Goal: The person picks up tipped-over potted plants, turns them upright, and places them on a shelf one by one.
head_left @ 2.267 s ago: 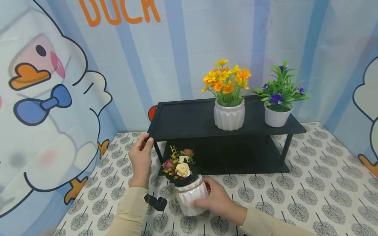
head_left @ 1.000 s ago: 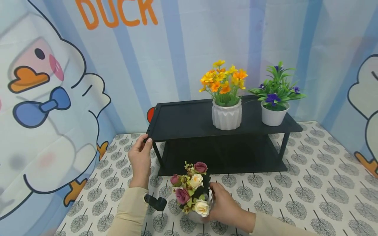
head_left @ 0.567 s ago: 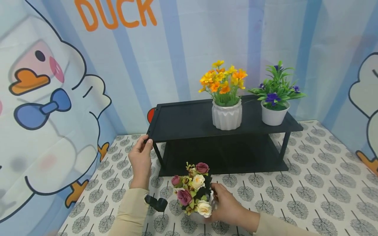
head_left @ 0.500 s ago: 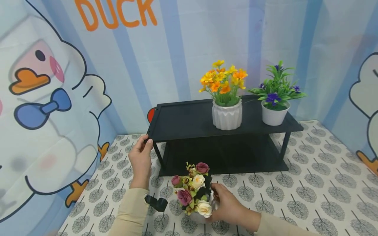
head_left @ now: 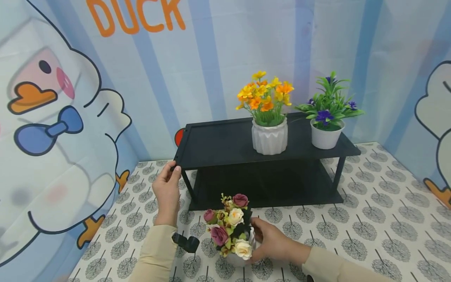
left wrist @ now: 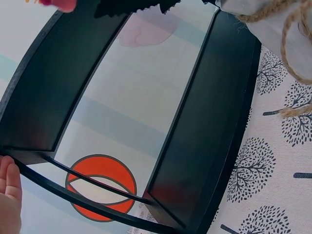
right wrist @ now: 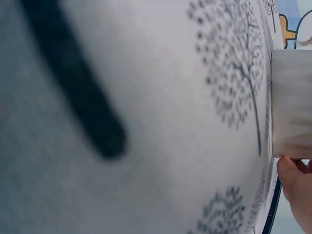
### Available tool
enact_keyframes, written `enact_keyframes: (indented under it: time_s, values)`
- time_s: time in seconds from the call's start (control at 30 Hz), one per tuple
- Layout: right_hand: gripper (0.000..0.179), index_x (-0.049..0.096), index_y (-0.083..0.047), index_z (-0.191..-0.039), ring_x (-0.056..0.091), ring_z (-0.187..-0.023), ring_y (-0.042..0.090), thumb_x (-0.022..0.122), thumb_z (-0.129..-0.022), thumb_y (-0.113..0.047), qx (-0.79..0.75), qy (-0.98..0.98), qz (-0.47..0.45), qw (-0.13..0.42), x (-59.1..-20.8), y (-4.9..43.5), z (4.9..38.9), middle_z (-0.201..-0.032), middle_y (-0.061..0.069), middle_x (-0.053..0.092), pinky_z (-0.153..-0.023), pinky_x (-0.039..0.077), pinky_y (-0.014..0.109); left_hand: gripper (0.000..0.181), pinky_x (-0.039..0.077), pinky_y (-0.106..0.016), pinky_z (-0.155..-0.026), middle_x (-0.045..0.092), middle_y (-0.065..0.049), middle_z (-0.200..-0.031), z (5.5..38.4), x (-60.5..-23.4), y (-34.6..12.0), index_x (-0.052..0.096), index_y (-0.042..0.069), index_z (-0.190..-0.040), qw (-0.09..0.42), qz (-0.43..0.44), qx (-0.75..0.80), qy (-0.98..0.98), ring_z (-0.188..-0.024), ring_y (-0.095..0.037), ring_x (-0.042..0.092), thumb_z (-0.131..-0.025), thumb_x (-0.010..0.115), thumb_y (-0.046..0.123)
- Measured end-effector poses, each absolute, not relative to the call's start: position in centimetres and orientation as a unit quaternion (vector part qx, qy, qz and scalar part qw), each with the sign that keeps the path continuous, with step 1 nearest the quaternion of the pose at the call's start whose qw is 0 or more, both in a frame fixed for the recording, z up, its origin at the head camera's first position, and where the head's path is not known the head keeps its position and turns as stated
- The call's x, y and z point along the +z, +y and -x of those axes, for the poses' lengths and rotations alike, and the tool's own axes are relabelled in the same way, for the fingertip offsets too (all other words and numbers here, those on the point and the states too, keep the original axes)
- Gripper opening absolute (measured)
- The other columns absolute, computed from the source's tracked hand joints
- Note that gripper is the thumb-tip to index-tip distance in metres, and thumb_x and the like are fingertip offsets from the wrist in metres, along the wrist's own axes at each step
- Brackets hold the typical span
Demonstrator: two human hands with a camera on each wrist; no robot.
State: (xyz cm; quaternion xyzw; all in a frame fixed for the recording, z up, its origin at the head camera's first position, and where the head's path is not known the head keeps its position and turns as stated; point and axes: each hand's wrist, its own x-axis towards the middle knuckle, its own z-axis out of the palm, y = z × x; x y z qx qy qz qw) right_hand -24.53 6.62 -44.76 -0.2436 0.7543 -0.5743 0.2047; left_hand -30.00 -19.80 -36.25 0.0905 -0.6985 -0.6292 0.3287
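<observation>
In the head view a white flowerpot (head_left: 235, 258) of mauve and cream roses (head_left: 230, 227) stands on the patterned cloth, its top leaning into view over most of the pot. My right hand (head_left: 273, 241) holds the pot from its right side, fingers behind and thumb in front. The right wrist view has a fingertip low against the white pot (right wrist: 292, 107). My left hand (head_left: 167, 190) pinches the front left corner of a black two-tier shelf (head_left: 218, 145). Twine hangs on the pot (left wrist: 273, 24) in the left wrist view.
On the upper tier stand a fluted white pot (head_left: 269, 137) of yellow and orange flowers and, to its right, a smooth white pot (head_left: 325, 139) with purple flowers. The lower tier (head_left: 282, 184) lies beneath. A duck-printed curtain (head_left: 232, 58) hangs behind.
The rose pot was tilted with its side showing; it has turned upright and slightly right. Over the last half second my right hand's hold has loosened slightly. My left hand has stayed on the shelf corner.
</observation>
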Motion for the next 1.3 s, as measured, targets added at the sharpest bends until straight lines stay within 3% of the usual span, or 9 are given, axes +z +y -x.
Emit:
enact_keyframes:
  time_s: [0.13, 0.33, 0.6, 0.77, 1.03, 1.3]
  values:
    - [0.092, 0.037, 0.002, -0.137, 0.039, -0.128, 0.035, 0.085, -0.059, -0.006, -0.577, 0.748, 0.25, 0.215, -44.9, 6.5, 24.8, -0.139, 0.02, 0.039, -0.101, 0.037, 0.035, 0.027, 0.046, -0.017, -0.074, 0.052, 0.003, -0.088, 30.0, -36.2, -19.9, 0.064, 0.004, -0.116, 0.332, -0.087, -0.63, -0.697, -0.08, -0.005, 0.053, -0.092, 0.059, 0.014]
    - [0.088, 0.041, 0.001, -0.134, 0.045, -0.124, 0.032, 0.085, -0.058, -0.006, -0.584, 0.739, 0.257, 0.217, -45.1, 6.6, 25.2, -0.134, 0.017, 0.045, -0.098, 0.041, 0.03, 0.026, 0.046, -0.017, -0.071, 0.051, 0.003, -0.087, 30.0, -36.1, -19.9, 0.064, 0.005, -0.115, 0.335, -0.089, -0.628, -0.697, -0.078, -0.005, 0.052, -0.091, 0.059, 0.014]
    - [0.078, 0.047, -0.003, -0.123, 0.057, -0.099, 0.014, 0.084, -0.054, -0.006, -0.564, 0.754, 0.274, 0.197, -45.2, 6.5, 25.1, -0.111, 0.007, 0.057, -0.083, 0.047, 0.019, 0.026, 0.045, -0.017, -0.069, 0.051, 0.003, -0.086, 29.8, -36.1, -19.9, 0.065, 0.005, -0.115, 0.329, -0.092, -0.635, -0.693, -0.077, -0.006, 0.051, -0.091, 0.059, 0.015]
    - [0.074, 0.05, -0.006, -0.119, 0.056, -0.086, 0.015, 0.084, -0.053, -0.009, -0.567, 0.761, 0.257, 0.184, -45.1, 6.5, 24.8, -0.102, 0.005, 0.056, -0.072, 0.049, 0.024, 0.026, 0.045, -0.017, -0.071, 0.052, 0.003, -0.087, 29.7, -36.1, -19.9, 0.064, 0.005, -0.115, 0.33, -0.085, -0.636, -0.693, -0.079, -0.006, 0.052, -0.091, 0.06, 0.015]
    - [0.082, 0.046, -0.005, -0.124, 0.058, -0.087, 0.019, 0.084, -0.052, -0.004, -0.597, 0.758, 0.213, 0.154, -44.5, 6.4, 24.3, -0.102, 0.009, 0.059, -0.075, 0.051, 0.027, 0.028, 0.046, -0.017, -0.075, 0.054, 0.003, -0.094, 29.6, -36.0, -19.9, 0.063, 0.005, -0.117, 0.323, -0.079, -0.64, -0.693, -0.082, -0.005, 0.053, -0.091, 0.06, 0.016]
    - [0.082, 0.043, -0.005, -0.126, 0.053, -0.094, 0.02, 0.084, -0.056, -0.016, -0.552, 0.788, 0.222, 0.161, -41.3, 6.7, 24.7, -0.11, 0.009, 0.054, -0.075, 0.049, 0.03, 0.03, 0.045, -0.015, -0.071, 0.054, 0.004, -0.093, 29.8, -36.1, -20.0, 0.062, 0.005, -0.119, 0.318, -0.077, -0.639, -0.696, -0.081, -0.004, 0.052, -0.092, 0.059, 0.016]
